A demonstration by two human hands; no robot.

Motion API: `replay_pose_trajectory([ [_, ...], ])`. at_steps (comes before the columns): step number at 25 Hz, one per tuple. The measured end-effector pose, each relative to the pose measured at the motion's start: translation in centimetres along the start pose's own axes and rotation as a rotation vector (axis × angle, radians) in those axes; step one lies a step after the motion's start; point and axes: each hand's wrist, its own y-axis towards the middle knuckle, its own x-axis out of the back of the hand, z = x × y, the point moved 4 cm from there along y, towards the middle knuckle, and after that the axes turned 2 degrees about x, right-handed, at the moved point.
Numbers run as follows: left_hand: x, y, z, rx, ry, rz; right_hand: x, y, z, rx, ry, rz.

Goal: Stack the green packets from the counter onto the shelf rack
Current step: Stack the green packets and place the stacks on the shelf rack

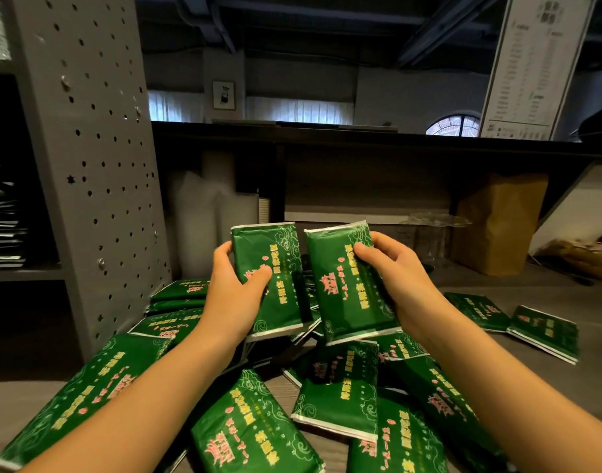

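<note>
Item 1. Left hand, centre of view, bare forearm entering from 7 o'clock. Its fingers are clamped on the left packet, thumb across the printed face, the rest wrapped round the left edge. The packet is raised above the bench, upright and tilted slightly.

Item 2. Right hand, forearm entering from 5 o'clock. Fingers are clamped on the right packet, thumb on the front, the others behind the right edge. This packet is also raised, just beside the left packet, with the top corners nearly meeting.

Item 3. Loose packets, green with pink and yellow print, heaped and overlapping on the bench from 6 to 8 o'clock below the hands. Two outlying packets lie flat at 4 o'clock, touching each other.

Item 4. Shelf rack, grey with a perforated side panel, at 9 o'clock. It holds a stack of dark flat items on one shelf; no green packets are visible on it.

Item 5. Brown paper bag, upright at 3 o'clock beneath a dark overhead ledge.

Item 6. Printed white board, at 1 o'clock; the text is too small to read.
</note>
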Motion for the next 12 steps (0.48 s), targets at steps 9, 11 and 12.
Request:
replay_pose_trajectory([
  [9, -3.3, -2.9, 0.3, 0.158, -0.278, 0.197, -3.8, -1.6, -1.7, 0.194, -0.174, -0.130],
  [11, -3.6, -3.2, 0.4, 0.154, -0.292, 0.231, -4.2, -1.9, -2.0, 0.209, -0.168, -0.121],
  [12, -3.6, -3.3, 0.3, 0.140, -0.263, 0.235, -4.4, -2.1, -2.0, 0.217, -0.168, -0.116],
])
